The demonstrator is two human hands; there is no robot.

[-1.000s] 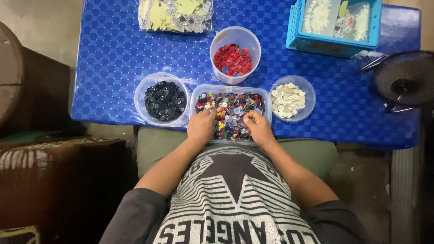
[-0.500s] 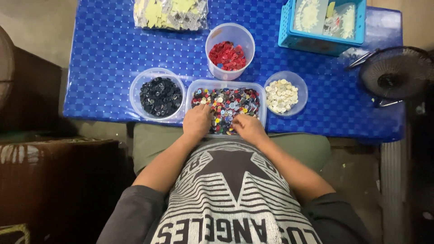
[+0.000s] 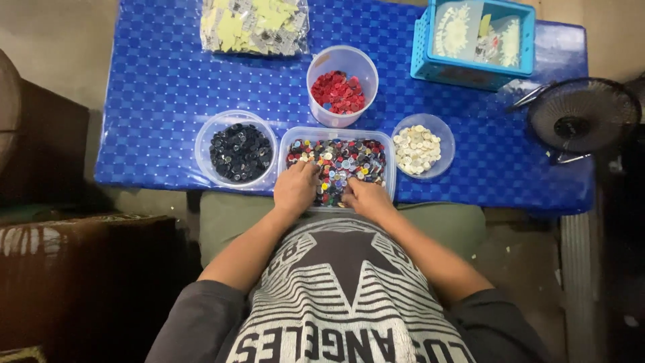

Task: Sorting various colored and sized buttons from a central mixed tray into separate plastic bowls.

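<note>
Seen from above, a person in a grey printed shirt sits at a low table [image 3: 168,74] covered with a blue checked cloth. Directly before the person, at the near edge of the table, sits a clear rectangular tub [image 3: 388,144] filled with mixed buttons [image 3: 349,158] in many colours. Both hands rest in this tub on the near part of the button pile. The left hand [image 3: 295,189] lies palm down on the tub's left side, fingers curled onto the buttons; whether it pinches one cannot be told. The right hand [image 3: 366,196] lies on the right side, fingers bent down into the pile, and its grip cannot be told either. Just left of the tub stands a round clear bowl [image 3: 205,134] of dark, nearly black buttons. Just right of the tub stands a smaller round bowl [image 3: 443,134] of cream buttons. Behind the tub stands a clear cup [image 3: 356,64] holding red buttons. At the table's far edge lies a clear bag [image 3: 252,25] of pale yellow and grey pieces. A light blue basket [image 3: 430,57] sits at the far right corner, and a small black fan [image 3: 583,115] stands near it on the right.
</note>
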